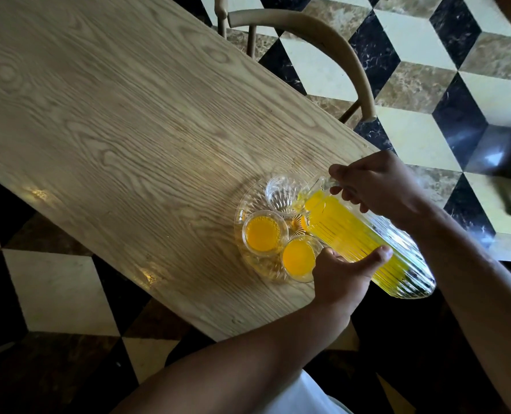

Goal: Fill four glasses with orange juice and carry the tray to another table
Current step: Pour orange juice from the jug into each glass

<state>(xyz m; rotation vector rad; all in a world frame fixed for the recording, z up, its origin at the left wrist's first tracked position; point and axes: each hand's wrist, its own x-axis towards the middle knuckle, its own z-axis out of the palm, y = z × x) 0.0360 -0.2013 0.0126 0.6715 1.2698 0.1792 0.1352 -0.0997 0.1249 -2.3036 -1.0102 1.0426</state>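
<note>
A ribbed glass jug (pixel 364 237) of orange juice is tilted with its spout over a clear glass (pixel 282 194) on a round glass tray (pixel 242 204). My right hand (pixel 376 183) grips the jug's handle. My left hand (pixel 343 276) holds the jug's body from below, thumb across the ribs. Juice is just reaching the spout; the far glass looks nearly empty. Two glasses (pixel 262 233) (pixel 299 258) on the tray's near side are full of juice. A fourth glass (pixel 302 222) with juice is mostly hidden behind the jug.
The tray sits near the corner of a long wooden table (pixel 114 121). A curved wooden chair (pixel 322 46) stands at the table's far side. The floor is checked marble tile (pixel 412 34) in black, cream and brown.
</note>
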